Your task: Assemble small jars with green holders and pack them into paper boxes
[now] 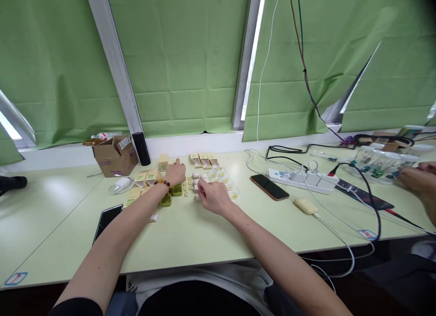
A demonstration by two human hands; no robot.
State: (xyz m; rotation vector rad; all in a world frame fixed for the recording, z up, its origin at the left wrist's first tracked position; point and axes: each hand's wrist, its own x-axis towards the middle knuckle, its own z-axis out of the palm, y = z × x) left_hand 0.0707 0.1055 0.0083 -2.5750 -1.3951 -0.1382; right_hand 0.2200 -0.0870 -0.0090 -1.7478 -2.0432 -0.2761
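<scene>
My left hand (175, 172), a beaded bracelet (164, 183) on its wrist, reaches over the left group of small things with its fingers curled downward. Just below it are small green trays (166, 200), and an open cream carton (163, 160) stands behind it. What its fingertips hold is hidden. My right hand (215, 197) is closed in a pinch beside pale pink cylinders (196, 175); I cannot make out what is between the fingers. Clear plastic pieces with yellow centres (233, 192) lie beyond it. Small yellow squares (185, 187) line the gap between my hands.
Cream cartons (204, 160) lie at the back. Left are a cardboard box (116, 157), a black cylinder (141, 148) and a phone (107, 219). Right are another phone (269, 187), a power strip (301, 181), cables and clear cups (384, 161) near another person's hand (418, 176).
</scene>
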